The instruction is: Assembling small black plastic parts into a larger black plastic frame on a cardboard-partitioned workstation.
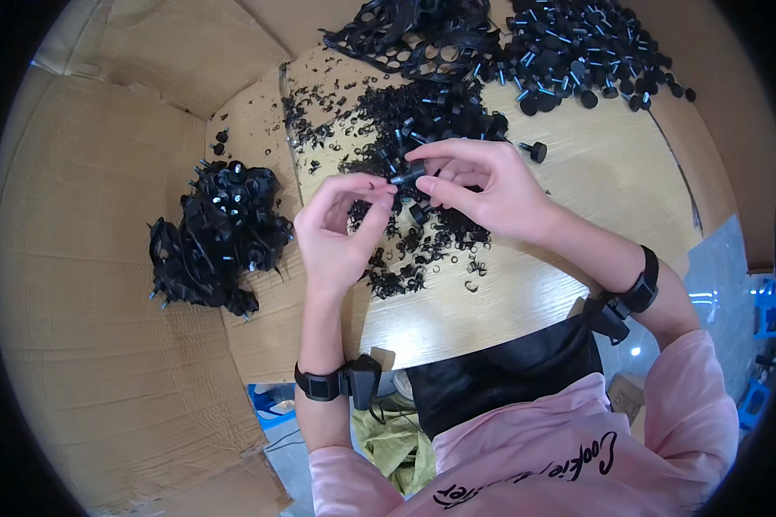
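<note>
Head view: one bolt, black-headed with metal end, is clamped in the right fingers; left fingers meet its tip, grip unclear. Beneath, black scraps cover the glossy worktop, beside cardboard.

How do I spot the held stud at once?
On the table, find the left hand and right hand. Between their fingertips is the stud, black head on the right hand's side, metal shank toward the left. Unlike the piled studs beyond, it's held.

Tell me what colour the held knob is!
The knob is black, clearest in the head view.
</note>
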A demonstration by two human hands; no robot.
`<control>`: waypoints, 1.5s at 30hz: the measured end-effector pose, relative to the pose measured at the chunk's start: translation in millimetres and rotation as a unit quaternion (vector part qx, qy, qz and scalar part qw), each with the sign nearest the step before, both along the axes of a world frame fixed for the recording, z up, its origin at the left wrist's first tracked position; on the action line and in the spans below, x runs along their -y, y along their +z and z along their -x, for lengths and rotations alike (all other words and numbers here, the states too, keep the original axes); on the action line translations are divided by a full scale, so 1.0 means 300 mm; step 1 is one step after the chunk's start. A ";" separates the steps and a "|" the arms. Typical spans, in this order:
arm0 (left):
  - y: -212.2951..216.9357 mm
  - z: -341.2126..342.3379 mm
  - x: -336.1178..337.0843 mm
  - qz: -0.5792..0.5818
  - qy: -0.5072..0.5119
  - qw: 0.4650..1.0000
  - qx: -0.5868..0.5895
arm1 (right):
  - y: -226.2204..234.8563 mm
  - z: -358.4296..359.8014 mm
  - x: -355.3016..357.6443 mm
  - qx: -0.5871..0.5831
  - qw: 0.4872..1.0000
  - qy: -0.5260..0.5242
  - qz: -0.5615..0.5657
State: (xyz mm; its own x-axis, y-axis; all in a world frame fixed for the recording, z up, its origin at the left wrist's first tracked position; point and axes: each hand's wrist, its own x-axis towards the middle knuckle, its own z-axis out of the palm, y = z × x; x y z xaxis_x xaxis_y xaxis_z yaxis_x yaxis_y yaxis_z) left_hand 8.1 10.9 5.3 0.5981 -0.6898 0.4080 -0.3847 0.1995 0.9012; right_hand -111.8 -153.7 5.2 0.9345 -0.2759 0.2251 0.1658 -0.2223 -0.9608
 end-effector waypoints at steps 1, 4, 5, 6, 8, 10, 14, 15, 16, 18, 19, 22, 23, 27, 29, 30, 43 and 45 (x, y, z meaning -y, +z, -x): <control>-0.005 -0.002 -0.001 -0.004 -0.011 1.000 0.019 | 0.004 0.001 -0.005 0.013 0.999 -0.009 -0.034; -0.006 -0.002 0.007 -0.031 -0.011 0.999 0.000 | 0.010 -0.001 -0.007 0.021 0.994 -0.003 -0.108; -0.007 -0.002 0.010 -0.055 0.000 0.998 -0.039 | 0.010 -0.002 -0.007 0.017 0.989 0.013 -0.148; -0.008 -0.005 0.012 -0.056 0.001 0.998 -0.039 | 0.008 -0.002 -0.007 0.017 0.989 0.013 -0.148; -0.009 -0.014 0.013 -0.049 0.027 0.994 -0.097 | 0.000 -0.004 -0.008 0.009 0.979 0.070 -0.189; -0.001 -0.021 0.013 -0.010 0.026 0.990 -0.137 | -0.008 0.000 -0.007 0.007 0.990 0.063 -0.123; 0.010 -0.019 0.005 0.070 -0.005 0.982 -0.178 | -0.018 0.001 -0.002 0.036 0.999 0.027 0.016; 0.008 -0.023 -0.003 0.083 -0.036 0.980 -0.177 | -0.017 0.000 -0.005 0.046 0.999 0.018 0.021; 0.005 -0.021 -0.002 0.082 -0.037 0.980 -0.177 | -0.016 0.000 -0.006 0.046 0.999 0.017 0.020; -0.002 -0.013 0.005 0.012 -0.015 0.991 -0.133 | -0.011 0.001 -0.008 0.018 0.999 0.009 -0.033; 0.000 -0.011 0.008 0.011 -0.015 0.991 -0.133 | -0.006 0.001 -0.007 0.018 0.999 0.009 -0.034; 0.007 -0.011 0.011 -0.051 -0.011 0.997 -0.050 | 0.004 0.006 -0.008 0.018 0.999 0.024 -0.032; 0.006 -0.017 0.005 -0.074 -0.036 0.994 -0.076 | 0.003 0.007 -0.009 0.021 0.999 0.025 -0.024; -0.002 -0.015 -0.002 -0.059 -0.061 0.988 -0.126 | -0.005 0.002 -0.007 0.011 0.999 0.035 -0.035; -0.012 -0.019 -0.003 -0.051 -0.075 0.988 -0.128 | -0.015 0.002 -0.006 0.014 0.999 0.026 -0.026; -0.016 -0.023 -0.003 -0.042 -0.088 0.987 -0.129 | -0.017 0.002 -0.005 0.017 1.000 0.017 -0.016; -0.018 -0.022 -0.008 -0.057 -0.098 0.985 -0.126 | -0.015 0.004 -0.008 -0.040 0.991 0.047 -0.115; -0.020 -0.018 -0.002 -0.047 -0.097 0.984 -0.139 | -0.013 0.008 -0.008 -0.038 0.991 0.045 -0.122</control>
